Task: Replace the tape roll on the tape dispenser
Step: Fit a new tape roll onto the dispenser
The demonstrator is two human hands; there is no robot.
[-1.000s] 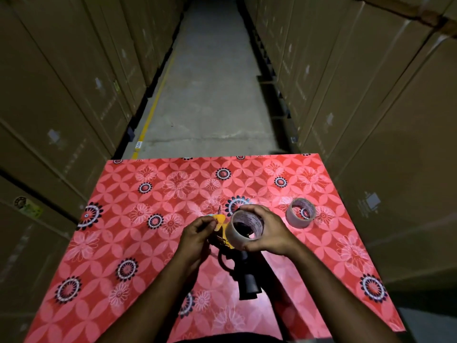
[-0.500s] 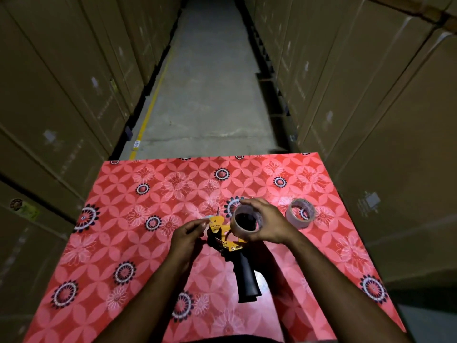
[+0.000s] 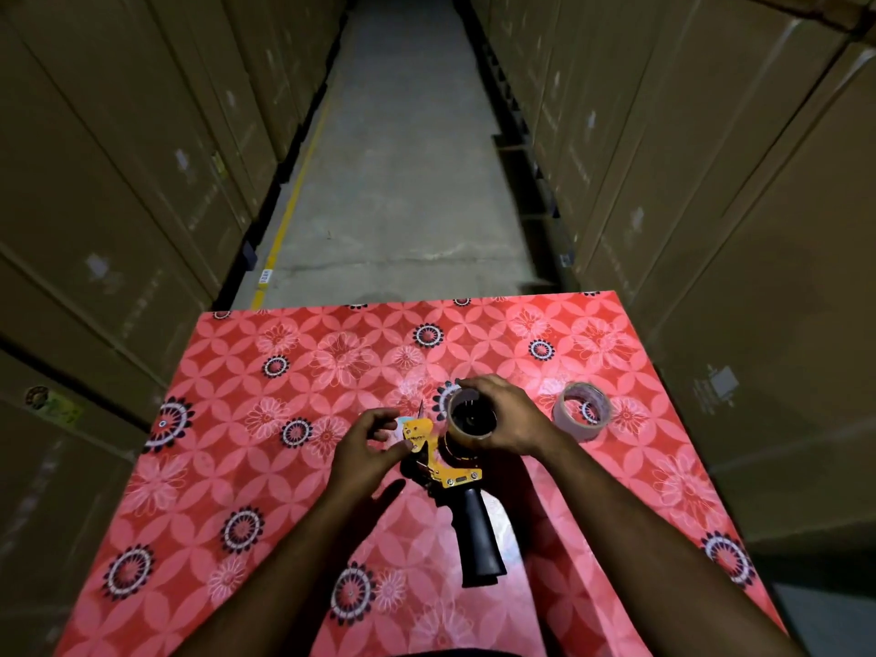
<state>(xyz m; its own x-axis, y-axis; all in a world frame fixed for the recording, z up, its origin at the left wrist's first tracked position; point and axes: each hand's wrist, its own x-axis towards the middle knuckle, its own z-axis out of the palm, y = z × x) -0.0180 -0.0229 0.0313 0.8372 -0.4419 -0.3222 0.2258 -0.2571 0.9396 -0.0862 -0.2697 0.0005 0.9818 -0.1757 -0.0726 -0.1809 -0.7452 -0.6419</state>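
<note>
The table [image 3: 237,467] bears the tape dispenser [image 3: 445,471], lying flat so its hub faces up. The right hand [image 3: 507,419] grips a tape roll [image 3: 469,417] over that hub. The left hand [image 3: 365,448] pinches the yellow head, steadying it. A second roll [image 3: 582,410] waits nearby.

We see the bench [image 3: 294,476] covered in a red-pink cloth patterned with interlocking pale circles, white outline flowers and black-and-white ringed daisies. The tape dispenser [image 3: 443,471] has a yellow-orange frame and a black handle. The tape roll [image 3: 469,417] on it looks pale and translucent around a dark centre, and the spare tape roll [image 3: 582,410] to its right is a whitish, see-through ring. Brown cardboard cartons [image 3: 118,192] line both sides, some carrying small pale labels. The floor [image 3: 403,182] is grey concrete with a yellow painted line along its left edge.
</note>
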